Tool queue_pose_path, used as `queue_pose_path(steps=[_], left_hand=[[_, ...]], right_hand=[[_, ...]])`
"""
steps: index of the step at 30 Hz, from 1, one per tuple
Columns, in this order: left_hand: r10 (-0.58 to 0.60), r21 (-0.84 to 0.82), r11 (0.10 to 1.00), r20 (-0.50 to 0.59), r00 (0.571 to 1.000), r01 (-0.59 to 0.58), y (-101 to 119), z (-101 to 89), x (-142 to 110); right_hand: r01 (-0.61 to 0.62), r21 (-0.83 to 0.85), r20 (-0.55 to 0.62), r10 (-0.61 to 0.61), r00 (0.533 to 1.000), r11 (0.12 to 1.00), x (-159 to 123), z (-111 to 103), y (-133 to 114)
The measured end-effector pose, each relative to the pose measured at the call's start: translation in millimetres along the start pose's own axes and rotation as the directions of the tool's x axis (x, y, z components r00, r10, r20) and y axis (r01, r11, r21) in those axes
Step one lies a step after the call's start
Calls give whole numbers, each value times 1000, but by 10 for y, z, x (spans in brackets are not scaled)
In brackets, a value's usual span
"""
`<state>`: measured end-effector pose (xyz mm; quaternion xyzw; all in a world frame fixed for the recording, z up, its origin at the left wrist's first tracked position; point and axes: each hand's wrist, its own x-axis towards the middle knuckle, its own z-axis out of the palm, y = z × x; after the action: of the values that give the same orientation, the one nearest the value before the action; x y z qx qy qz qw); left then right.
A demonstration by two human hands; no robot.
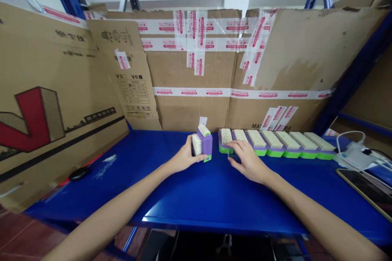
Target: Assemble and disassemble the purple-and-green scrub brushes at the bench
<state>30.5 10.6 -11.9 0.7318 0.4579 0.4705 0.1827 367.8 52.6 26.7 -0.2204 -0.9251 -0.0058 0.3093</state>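
Observation:
My left hand (183, 155) is closed round a purple and green scrub brush (207, 147). The brush stands on its edge, its white bristles facing left toward my palm, with a pale rounded part at the top. My right hand (247, 160) is to the right, apart from that brush. Its thumb and fingers are bent round a small, thin, see-through piece (232, 155) whose kind I cannot make out. Just behind the right hand runs a row of several more scrub brushes (274, 140), bristles up, with purple and green bodies. The hand partly hides those at the row's left end.
The blue table (202, 195) ends at a front edge near me. Taped cardboard (196, 110) walls it at the back, and a printed box (61, 89) at left. At right lie a phone (367, 187), a white charger (352, 153) and cables. A black round object (79, 173) is at left.

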Motion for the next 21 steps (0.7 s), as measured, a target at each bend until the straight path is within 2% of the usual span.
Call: queue_pose_path(steps=[4,9,14,19,21], left_hand=[[5,62,998,55,998,-8,95,-2,-33],[77,102,991,114,991,-89,302,10,-64],[118,101,986,125,985,-131,437,66,-111],[116,114,985,132,984,-131,513,100,-164],[155,140,975,137,978,-174,528,97,-172]], right_hand=[[17,-1,-3,-17,1000,1000,-2,-17,-5],[56,10,-47,-56,997,998,2,-44,-71],[139,-10,-108,-139,984,990,-12,-31,-179],[216,-64,-112,-222,969,974,-22,-14,-284],[252,-89,-110,-261,959,964,-28,-16,-305]])
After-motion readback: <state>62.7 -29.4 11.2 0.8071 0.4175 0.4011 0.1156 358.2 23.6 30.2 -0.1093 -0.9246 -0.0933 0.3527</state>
